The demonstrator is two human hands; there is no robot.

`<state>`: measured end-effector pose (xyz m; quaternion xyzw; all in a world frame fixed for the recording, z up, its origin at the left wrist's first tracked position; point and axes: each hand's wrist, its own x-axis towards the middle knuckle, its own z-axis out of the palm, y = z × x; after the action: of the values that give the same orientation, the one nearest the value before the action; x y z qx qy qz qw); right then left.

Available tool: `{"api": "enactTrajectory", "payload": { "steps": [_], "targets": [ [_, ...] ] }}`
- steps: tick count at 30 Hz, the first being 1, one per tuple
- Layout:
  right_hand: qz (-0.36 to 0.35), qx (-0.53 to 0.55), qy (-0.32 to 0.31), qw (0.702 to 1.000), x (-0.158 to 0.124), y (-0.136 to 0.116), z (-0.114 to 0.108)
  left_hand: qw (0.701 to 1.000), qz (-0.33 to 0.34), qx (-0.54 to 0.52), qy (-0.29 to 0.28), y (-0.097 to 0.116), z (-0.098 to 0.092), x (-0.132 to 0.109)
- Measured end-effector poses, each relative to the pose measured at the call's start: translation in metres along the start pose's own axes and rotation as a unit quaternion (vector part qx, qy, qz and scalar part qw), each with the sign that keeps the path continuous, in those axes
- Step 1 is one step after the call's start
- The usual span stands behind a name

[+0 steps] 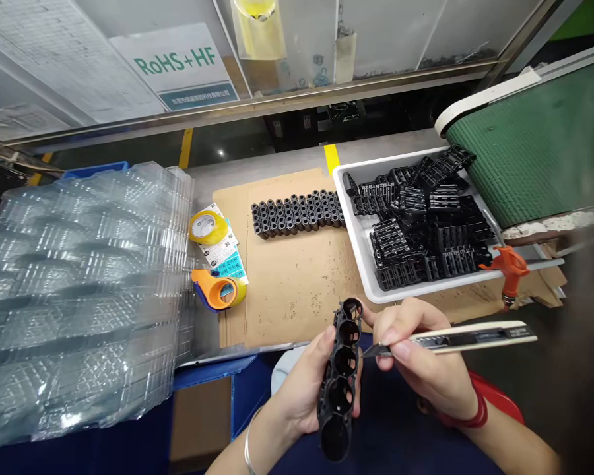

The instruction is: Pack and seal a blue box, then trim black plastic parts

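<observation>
Your left hand (pixel 301 389) is closed around a black moulded plastic frame (pixel 340 382) with a row of round openings, gripping it tilted on end near your body, in front of the tabletop's near edge. Your right hand (pixel 426 356) pinches a cream-coloured snap-off utility knife (pixel 475 338) between thumb and fingers, its narrow steel blade (pixel 373 351) right at the frame's edge; you can't tell if it touches. A red wristband (pixel 475 414) circles your right wrist, a thin silver bangle (pixel 246 448) your left.

Just beyond, a white plastic tray (pixel 371 277) on the right holds a heap of similar black frames (pixel 426 224). Left of it, on a brown cardboard sheet (pixel 287 290), stand rows of black ribbed cylinders (pixel 294 212). Further left lie a yellow tape roll (pixel 208 227), an orange-and-blue tape dispenser (pixel 216 289) and teal-and-white label sheets (pixel 224 249), then a tall stack of clear plastic blister trays (pixel 79 297). At far right runs a green conveyor belt (pixel 539 138), with an orange clamp (pixel 511 265) near the tray.
</observation>
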<state>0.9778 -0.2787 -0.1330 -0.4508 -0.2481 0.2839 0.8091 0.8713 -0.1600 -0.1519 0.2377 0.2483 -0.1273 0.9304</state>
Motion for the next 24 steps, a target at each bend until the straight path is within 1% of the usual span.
{"api": "enactTrajectory", "payload": {
  "steps": [3,7,9,15,17,21,24],
  "targets": [
    [0.003,0.011,0.016,1.0,-0.001,0.001,0.001,1.0,-0.001,0.004,0.0,0.003,0.004,-0.001],
    [-0.015,-0.025,0.033,0.999,-0.002,0.0,0.002,1.0,-0.004,0.001,0.029,0.006,0.012,-0.004],
    [-0.028,-0.051,0.038,0.998,-0.002,-0.003,0.002,0.999,0.002,-0.005,0.039,0.005,0.011,-0.005],
    [-0.042,-0.101,0.037,0.993,-0.002,-0.009,0.002,1.0,-0.008,-0.011,0.003,-0.002,-0.003,-0.001],
    [-0.04,-0.106,0.032,0.993,-0.002,-0.011,0.002,1.0,-0.012,-0.011,-0.001,-0.003,-0.006,0.0],
    [-0.025,-0.082,0.022,0.996,-0.003,-0.01,-0.001,1.0,-0.009,-0.015,-0.006,-0.003,-0.006,-0.001],
    [0.002,-0.042,0.01,0.999,-0.002,-0.009,-0.004,1.0,-0.003,-0.008,-0.026,-0.001,-0.003,0.0]
  ]
}}
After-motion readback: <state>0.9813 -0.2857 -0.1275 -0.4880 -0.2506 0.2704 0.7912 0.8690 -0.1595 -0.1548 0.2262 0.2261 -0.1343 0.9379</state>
